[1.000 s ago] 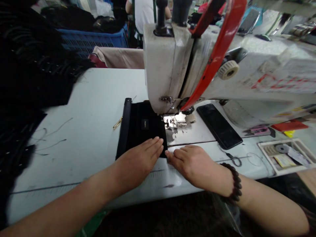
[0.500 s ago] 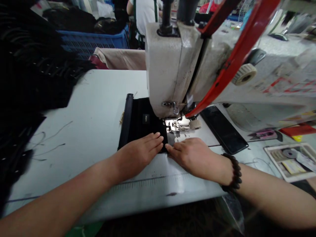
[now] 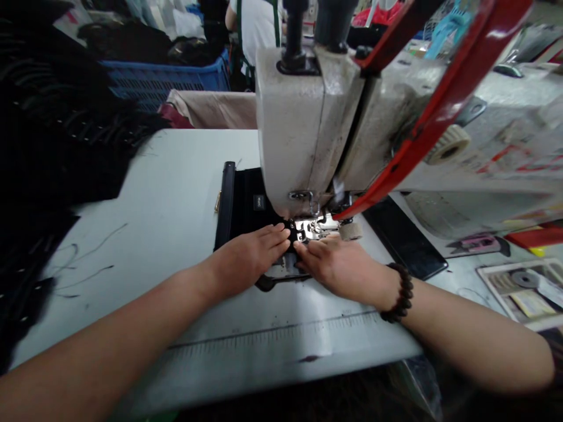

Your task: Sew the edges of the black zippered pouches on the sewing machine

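Observation:
A black fabric piece (image 3: 244, 199) lies flat under the sewing machine, with a small label (image 3: 259, 203) and a stiff dark strip (image 3: 226, 202) along its left side. Gold-coloured metal (image 3: 217, 201) juts out beyond that strip. My left hand (image 3: 246, 258) rests palm down on the near part of the piece, fingers stretched out together. Across from it, my right hand (image 3: 341, 266) lies low beside the metal presser foot (image 3: 310, 228), its fingertips touching the piece's right edge. Some of its fingers are hidden beneath the hand. The machine head (image 3: 292, 129) covers the far right part of the piece.
A black phone-like slab (image 3: 407, 237) lies right of the needle area, near pink-handled snips (image 3: 477, 244) and a small parts tray (image 3: 528, 293). Dark items are heaped (image 3: 57, 140) at the left. Behind stand a blue crate (image 3: 171, 79) and another person (image 3: 259, 29).
The black fabric piece has slid away from me under the presser foot, and both hands have moved forward with it. The metal plate in front of its near edge is now uncovered.

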